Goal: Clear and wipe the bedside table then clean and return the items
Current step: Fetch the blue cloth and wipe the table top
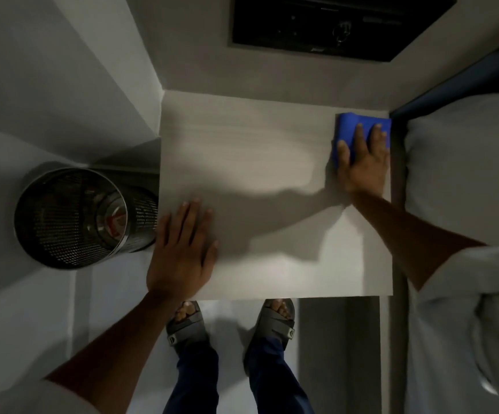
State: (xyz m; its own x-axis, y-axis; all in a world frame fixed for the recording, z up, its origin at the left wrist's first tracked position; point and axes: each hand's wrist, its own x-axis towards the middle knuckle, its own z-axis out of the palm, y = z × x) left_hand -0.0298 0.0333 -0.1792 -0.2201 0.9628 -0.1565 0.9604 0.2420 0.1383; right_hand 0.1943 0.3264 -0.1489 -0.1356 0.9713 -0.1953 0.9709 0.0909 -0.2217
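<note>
Counter (272,180): pale top, bare of items; wiping stage, judged about midway through the task, with cleaning and return of the items not yet done.

Cloth (346,124): blue, folded, at the far right corner of the counter, just beside the bed (463,180).

Right hand (364,162): flat on the cloth, fingers spread, pressing it down; no pinch.

Left hand (182,252): open, fingers spread, palm braced on the near left edge of the counter, holding nothing.

Bin (75,216): metal mesh, on the floor, touching or nearly touching the counter's left side, just beside the left hand.

Risks, as judgement:
- Cloth only pressed, not gripped; a fast stroke could leave it behind or bunch it.
- A stroke toward the right edge may push dust onto the bed.
- Left hand covers a patch; that corner may go unwiped unless the hand is moved.
- A stroke running off the left edge could knock the bin.
</note>
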